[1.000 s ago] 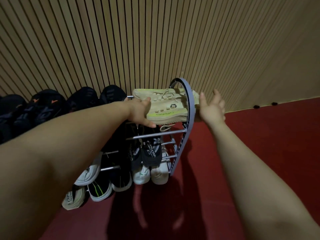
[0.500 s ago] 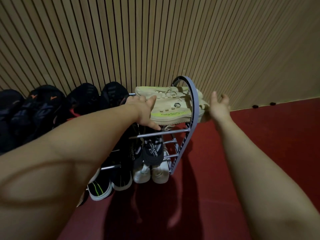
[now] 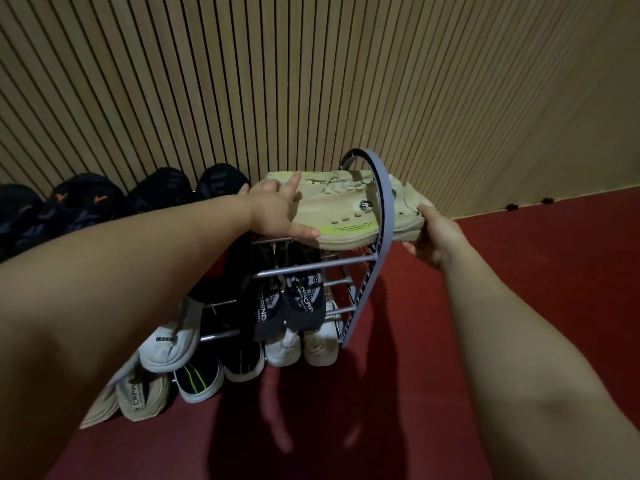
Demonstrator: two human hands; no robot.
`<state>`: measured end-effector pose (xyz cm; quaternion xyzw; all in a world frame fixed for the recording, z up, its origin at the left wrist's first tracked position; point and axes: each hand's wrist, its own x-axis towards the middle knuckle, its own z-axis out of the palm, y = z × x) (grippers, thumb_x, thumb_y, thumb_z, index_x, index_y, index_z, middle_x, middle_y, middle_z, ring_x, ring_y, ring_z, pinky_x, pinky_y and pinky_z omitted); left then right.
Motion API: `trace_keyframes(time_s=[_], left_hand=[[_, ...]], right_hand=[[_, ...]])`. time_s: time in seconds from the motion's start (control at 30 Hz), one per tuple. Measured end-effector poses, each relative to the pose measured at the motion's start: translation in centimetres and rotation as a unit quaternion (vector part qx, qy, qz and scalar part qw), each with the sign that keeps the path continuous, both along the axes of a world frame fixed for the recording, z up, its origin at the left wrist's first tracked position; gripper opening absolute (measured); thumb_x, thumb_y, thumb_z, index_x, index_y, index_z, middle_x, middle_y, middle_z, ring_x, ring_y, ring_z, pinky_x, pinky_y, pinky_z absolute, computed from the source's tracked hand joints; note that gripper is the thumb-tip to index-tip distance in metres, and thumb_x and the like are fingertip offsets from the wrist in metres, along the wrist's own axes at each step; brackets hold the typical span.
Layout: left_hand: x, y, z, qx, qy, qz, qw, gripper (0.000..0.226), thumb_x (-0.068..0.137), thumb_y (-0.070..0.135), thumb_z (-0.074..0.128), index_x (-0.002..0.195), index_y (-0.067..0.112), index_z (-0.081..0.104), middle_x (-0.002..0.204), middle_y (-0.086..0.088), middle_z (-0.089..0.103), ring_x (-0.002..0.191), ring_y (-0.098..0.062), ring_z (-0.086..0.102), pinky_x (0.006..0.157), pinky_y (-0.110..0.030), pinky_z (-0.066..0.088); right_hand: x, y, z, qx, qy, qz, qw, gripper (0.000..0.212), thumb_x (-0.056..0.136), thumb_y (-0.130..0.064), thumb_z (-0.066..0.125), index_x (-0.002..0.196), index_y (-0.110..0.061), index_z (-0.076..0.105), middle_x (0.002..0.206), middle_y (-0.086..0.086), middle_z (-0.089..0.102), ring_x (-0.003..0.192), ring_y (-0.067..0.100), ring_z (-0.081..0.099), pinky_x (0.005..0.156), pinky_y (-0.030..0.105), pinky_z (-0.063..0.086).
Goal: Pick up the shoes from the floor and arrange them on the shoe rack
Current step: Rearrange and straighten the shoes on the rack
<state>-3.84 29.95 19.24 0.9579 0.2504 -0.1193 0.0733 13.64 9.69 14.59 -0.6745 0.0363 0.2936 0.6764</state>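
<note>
head view: a beige fabric sneaker [image 3: 341, 211] with a neon yellow stripe and a thick ridged sole lies sideways on the top tier of the metal shoe rack [image 3: 382, 244], poking through its curved grey side frame. the left hand [image 3: 277, 211] rests spread on its toe end; the right hand [image 3: 434, 237] clasps its heel. ribbed wooden wall [image 3: 311, 81], red floor [image 3: 536, 271].

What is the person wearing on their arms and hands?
Nothing that shows. Both arms are bare right to the edge of the picture, with no sleeves. The left hand and the right hand have no gloves, and I see no watch, bracelet or ring. The light is dim, so something tiny could be missed.
</note>
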Motion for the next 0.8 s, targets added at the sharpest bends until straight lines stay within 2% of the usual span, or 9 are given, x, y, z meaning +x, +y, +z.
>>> trace_keyframes(time_s=[0.07, 0.3, 0.37, 0.5, 0.6, 0.7, 0.8], left_hand=[[-0.2, -0.1, -0.1, -0.004, -0.002, 0.002, 1.000, 0.112, 0.074, 0.076, 0.047, 0.148, 0.025, -0.020, 0.158, -0.013, 0.006, 0.146, -0.030, 0.006, 0.117, -0.050, 0.002], [-0.8, -0.4, 0.3, -0.012, -0.006, 0.013, 1.000, 0.109, 0.076, 0.074, 0.046, 0.148, 0.025, -0.020, 0.158, -0.014, 0.003, 0.146, -0.030, 0.003, 0.116, -0.048, 0.002], [-0.8, -0.5, 0.4, -0.022, -0.012, 0.017, 1.000, 0.108, 0.077, 0.074, 0.046, 0.147, 0.025, -0.020, 0.159, -0.014, 0.002, 0.146, -0.030, 0.003, 0.116, -0.048, 0.002], [-0.6, -1.0, 0.6, -0.037, -0.019, 0.018, 0.999, 0.109, 0.075, 0.075, 0.046, 0.147, 0.027, -0.020, 0.159, -0.013, 0.002, 0.146, -0.030, 0.003, 0.116, -0.049, 0.002], [-0.2, -1.7, 0.9, -0.044, -0.019, 0.018, 0.999, 0.110, 0.073, 0.078, 0.045, 0.147, 0.029, -0.021, 0.158, -0.015, 0.003, 0.146, -0.032, 0.005, 0.116, -0.049, 0.004], [-0.1, -2.6, 1.3, -0.044, -0.023, 0.012, 0.999, 0.110, 0.073, 0.078, 0.045, 0.147, 0.030, -0.021, 0.158, -0.015, 0.006, 0.145, -0.033, 0.005, 0.117, -0.050, 0.005], [-0.3, -3.3, 1.9, -0.047, -0.031, 0.009, 0.998, 0.109, 0.073, 0.077, 0.046, 0.147, 0.031, -0.020, 0.157, -0.013, 0.008, 0.144, -0.035, 0.007, 0.117, -0.050, 0.010]], right_hand=[[0.6, -0.4, 0.1, 0.003, -0.007, -0.012, 1.000, 0.030, 0.094, -0.030, 0.053, 0.119, -0.015, 0.057, 0.102, 0.004, 0.068, 0.089, 0.019, 0.065, 0.066, 0.033, 0.051], [2.5, -3.0, 0.8, 0.004, -0.044, -0.059, 0.997, 0.027, 0.095, -0.031, 0.048, 0.118, -0.019, 0.056, 0.088, -0.001, 0.066, 0.076, 0.015, 0.063, 0.058, 0.029, 0.047], [2.7, -3.8, 1.0, 0.009, -0.055, -0.066, 0.996, 0.026, 0.095, -0.030, 0.050, 0.118, -0.020, 0.056, 0.091, 0.000, 0.067, 0.078, 0.016, 0.064, 0.062, 0.030, 0.050], [3.7, -5.3, 1.3, 0.030, -0.073, -0.110, 0.991, 0.030, 0.091, -0.029, 0.053, 0.119, -0.017, 0.057, 0.101, 0.004, 0.069, 0.091, 0.023, 0.068, 0.083, 0.041, 0.055], [3.7, -6.7, 1.9, 0.027, -0.072, -0.124, 0.989, 0.019, 0.093, -0.027, 0.051, 0.108, -0.019, 0.059, 0.090, 0.001, 0.068, 0.079, 0.018, 0.066, 0.065, 0.031, 0.053], [3.6, -8.2, 2.1, 0.043, -0.063, -0.138, 0.988, 0.012, 0.095, -0.025, 0.049, 0.091, -0.019, 0.058, 0.087, 0.000, 0.067, 0.077, 0.016, 0.065, 0.070, 0.032, 0.053], [3.6, -10.3, 2.8, 0.065, -0.055, -0.169, 0.982, 0.015, 0.096, -0.025, 0.047, 0.096, -0.019, 0.060, 0.082, -0.002, 0.070, 0.076, 0.015, 0.065, 0.061, 0.027, 0.051]])
